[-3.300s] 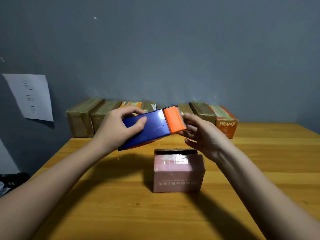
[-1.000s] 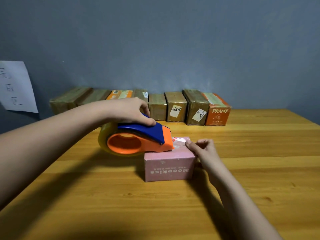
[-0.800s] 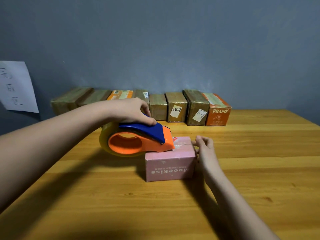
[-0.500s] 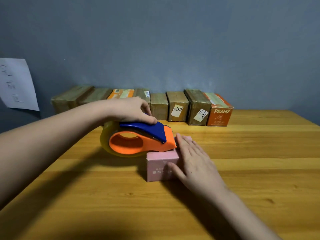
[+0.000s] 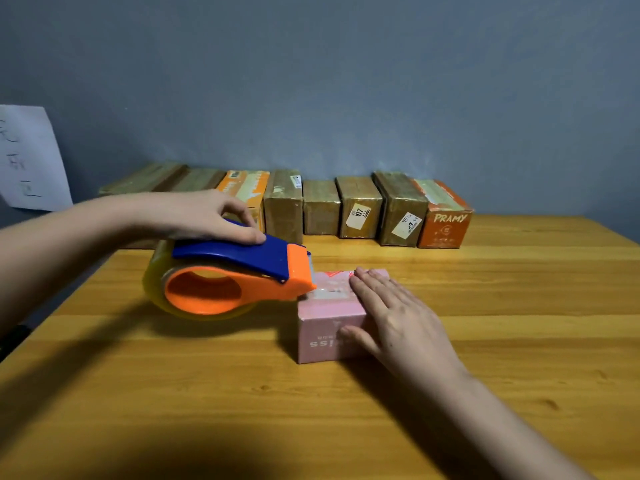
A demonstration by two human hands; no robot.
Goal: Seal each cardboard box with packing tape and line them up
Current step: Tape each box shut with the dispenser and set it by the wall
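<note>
Grey wall behind, wooden worktop point(image 5: 502, 341) under me. My left hand point(image 5: 204, 216) grips the tape dispenser point(image 5: 228, 278), its nose touching the pink box point(image 5: 329, 317) mid-worktop. My right hand point(image 5: 398, 317) lies flat on the box, fingers straight. Taped boxes point(image 5: 360, 211) line the wall.

Dim, soft shadows, wide-angle warp

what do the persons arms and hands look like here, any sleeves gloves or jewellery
Both forearms are bare for as far as the frame shows, with no sleeve edge in view. The left hand and right hand wear no gloves, and no rings, watch or bracelet show on the fingers or wrists. Nails look short and unpainted.
</note>
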